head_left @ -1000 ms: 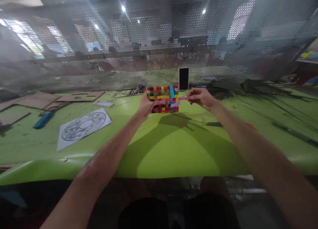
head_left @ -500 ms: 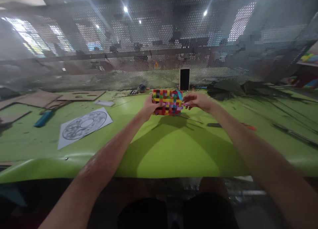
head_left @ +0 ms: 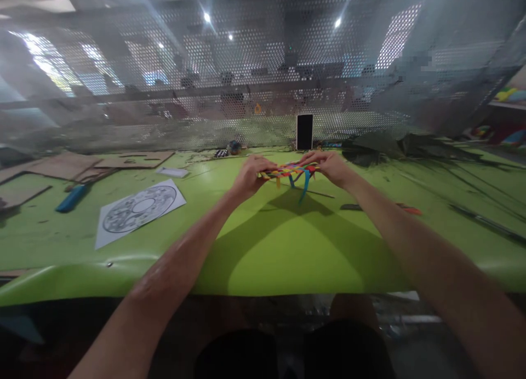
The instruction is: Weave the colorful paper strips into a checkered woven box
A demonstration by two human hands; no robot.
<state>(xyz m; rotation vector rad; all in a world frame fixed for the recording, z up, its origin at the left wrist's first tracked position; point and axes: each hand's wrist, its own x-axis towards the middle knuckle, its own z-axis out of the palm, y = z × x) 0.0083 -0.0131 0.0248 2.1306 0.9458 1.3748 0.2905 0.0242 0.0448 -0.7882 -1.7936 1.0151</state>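
A: Close up, first?
B: A smooth, bright green table top (head_left: pixel 287 269). Off to the left, a flat white sheet of paper (head_left: pixel 142 206) with a grey ring drawing, and next to it a blue-handled tool (head_left: pixel 72 197).
A: And a bit farther?
B: A thin, flat, woven piece of many-coloured strips (head_left: pixel 287 171), up in the air over the table, with a dark shadow below. Almost side-on to the eye, so hard to see the top well.
A: Held how?
B: Left hand (head_left: pixel 250 173) gripping the left end, fingers bent over the top. Right hand (head_left: pixel 332 166) gripping the right end, fingers bent too. Thumbs? Can't tell just where.
A: Any loose bits?
B: Yes, a long, shiny blue strip (head_left: pixel 304 187) hanging down near the right hand, plus a short yellow strip (head_left: pixel 278 183) nearer the left.
A: How to do this part well?
B: Hold both ends softly, at the same height. Don't squash or twist the weave. Tip slowly to look along the edge. Keep fingers off the hanging ends, so as not to tug any loose.
A: Any words or names to read?
B: None clear enough. Just lines on the paper. Behind the hands, only a blank black screen with a white rim (head_left: pixel 304 132), standing up. Farthest back, a grey metal sheet full of little holes (head_left: pixel 263 56), also with no words to read.
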